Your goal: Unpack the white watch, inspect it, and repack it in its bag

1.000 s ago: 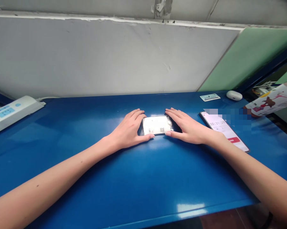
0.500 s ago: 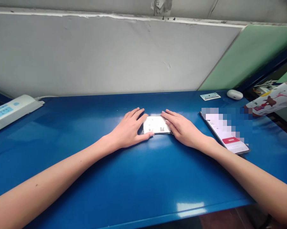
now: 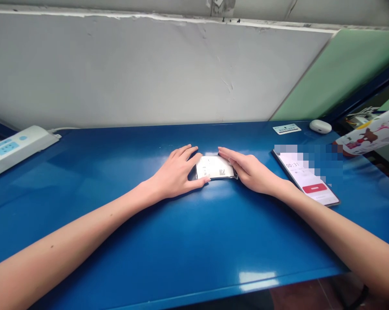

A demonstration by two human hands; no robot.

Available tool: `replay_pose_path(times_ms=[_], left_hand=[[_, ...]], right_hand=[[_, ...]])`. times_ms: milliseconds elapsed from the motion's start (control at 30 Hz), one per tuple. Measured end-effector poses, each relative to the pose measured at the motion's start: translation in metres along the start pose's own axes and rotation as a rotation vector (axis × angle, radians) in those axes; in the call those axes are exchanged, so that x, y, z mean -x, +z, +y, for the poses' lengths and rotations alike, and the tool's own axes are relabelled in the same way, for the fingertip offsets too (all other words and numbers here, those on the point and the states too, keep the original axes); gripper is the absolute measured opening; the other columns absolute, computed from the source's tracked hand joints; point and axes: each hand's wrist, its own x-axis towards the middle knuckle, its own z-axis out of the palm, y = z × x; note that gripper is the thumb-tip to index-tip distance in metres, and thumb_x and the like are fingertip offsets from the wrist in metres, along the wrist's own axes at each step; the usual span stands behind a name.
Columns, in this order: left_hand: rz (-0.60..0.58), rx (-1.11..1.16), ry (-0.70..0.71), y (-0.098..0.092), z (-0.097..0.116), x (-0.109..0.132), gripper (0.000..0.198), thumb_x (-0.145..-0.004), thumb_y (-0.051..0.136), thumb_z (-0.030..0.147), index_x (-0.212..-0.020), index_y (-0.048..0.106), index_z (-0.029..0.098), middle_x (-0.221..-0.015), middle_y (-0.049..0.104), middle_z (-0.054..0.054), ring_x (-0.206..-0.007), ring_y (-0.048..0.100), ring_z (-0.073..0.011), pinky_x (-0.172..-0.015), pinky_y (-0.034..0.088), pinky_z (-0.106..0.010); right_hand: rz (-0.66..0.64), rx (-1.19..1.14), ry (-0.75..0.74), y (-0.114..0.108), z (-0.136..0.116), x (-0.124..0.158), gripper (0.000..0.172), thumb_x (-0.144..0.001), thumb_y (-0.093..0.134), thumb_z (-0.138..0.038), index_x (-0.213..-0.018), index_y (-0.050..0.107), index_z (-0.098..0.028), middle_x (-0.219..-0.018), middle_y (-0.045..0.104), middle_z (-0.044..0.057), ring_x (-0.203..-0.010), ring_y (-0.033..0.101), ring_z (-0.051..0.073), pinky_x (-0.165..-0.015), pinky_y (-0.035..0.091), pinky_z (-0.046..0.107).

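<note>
A small flat white packet [image 3: 215, 166] with dark printed marks lies on the blue table, edged by what looks like clear wrap. My left hand [image 3: 179, 172] rests at its left end. The thumb lies along the near edge and the index finger reaches the far left corner, so the packet's end sits between them; the other fingers are spread on the table. At the right end is my right hand [image 3: 249, 170], turned on its side. Its fingers are stretched out together past the far edge, and the thumb lies near the right corner. That end is partly covered.
A phone [image 3: 306, 178] with a timer on its partly pixelated screen lies beside my right forearm. Behind it are a card [image 3: 286, 128] and a white earbud case [image 3: 320, 126]. A printed bag [image 3: 371, 134] is far right; a power strip [image 3: 15, 150] is far left.
The right hand's thumb has drawn back from the packet's top toward its right corner, and the packet looks slightly tilted. My left hand keeps its place. The view has shifted a little.
</note>
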Motion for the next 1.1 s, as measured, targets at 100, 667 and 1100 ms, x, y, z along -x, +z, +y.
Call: replay_pose_path(times_ms=[100,667,1100], left_hand=[[-0.014,-0.016,-0.005,-0.001,0.001,0.0,0.07,-0.092,0.056,0.061,-0.14,0.052,0.012,-0.155,0.043,-0.023,-0.148,0.032,-0.041,-0.118,0.03,-0.058],[0.068,-0.04,0.002,0.0,0.001,-0.001,0.055,-0.086,0.055,0.046,-0.127,0.054,0.009,-0.14,0.053,-0.024,-0.142,0.039,-0.0409,-0.117,0.035,-0.056],[0.017,-0.031,0.003,0.002,-0.001,0.001,0.067,-0.095,0.051,0.058,-0.14,0.048,0.008,-0.151,0.044,-0.025,-0.147,0.032,-0.0412,-0.117,0.032,-0.057]], right_hand=[[-0.001,-0.071,0.043,-0.002,0.003,0.0,0.048,-0.103,0.033,-0.025,-0.148,0.049,-0.021,-0.14,0.064,0.01,-0.13,0.06,0.028,-0.108,0.05,0.049],[0.157,0.285,-0.127,0.001,0.01,0.003,0.034,-0.097,0.047,-0.018,-0.117,0.073,-0.02,-0.119,0.075,0.009,-0.113,0.065,0.031,-0.096,0.056,0.05],[0.081,0.301,-0.148,-0.002,0.002,0.004,0.034,-0.103,0.047,-0.037,-0.117,0.074,-0.022,-0.123,0.073,0.011,-0.111,0.065,0.03,-0.093,0.056,0.049]])
